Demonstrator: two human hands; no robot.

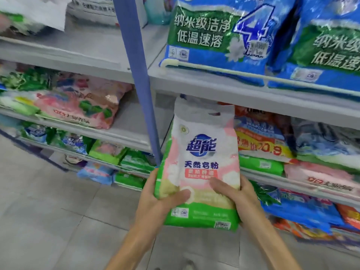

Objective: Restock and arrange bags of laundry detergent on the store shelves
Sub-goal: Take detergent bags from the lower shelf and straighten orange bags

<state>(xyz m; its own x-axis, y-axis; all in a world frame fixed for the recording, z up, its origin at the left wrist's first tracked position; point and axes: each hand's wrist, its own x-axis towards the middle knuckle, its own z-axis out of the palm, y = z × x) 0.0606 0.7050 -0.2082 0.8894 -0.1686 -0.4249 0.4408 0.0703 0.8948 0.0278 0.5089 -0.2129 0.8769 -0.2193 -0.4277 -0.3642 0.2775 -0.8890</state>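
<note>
Two-handed hold on upright bag (202,152), in front of shelves (253,94). Fingers hidden behind it; blurred packs (78,102) at left, hard to read. Left hand (163,195) clasping lower left edge, right hand (237,193) lower right, thumbs across front.

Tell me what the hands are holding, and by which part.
Both hold one white, pink and green detergent bag, upright. The left hand grips its lower left edge, the right hand its lower right edge, thumbs across the front.

Grey tiled floor (48,221) fills seven o'clock; grey shelves (97,53) span nine to three, split by a blue post (144,94) at twelve.
</note>
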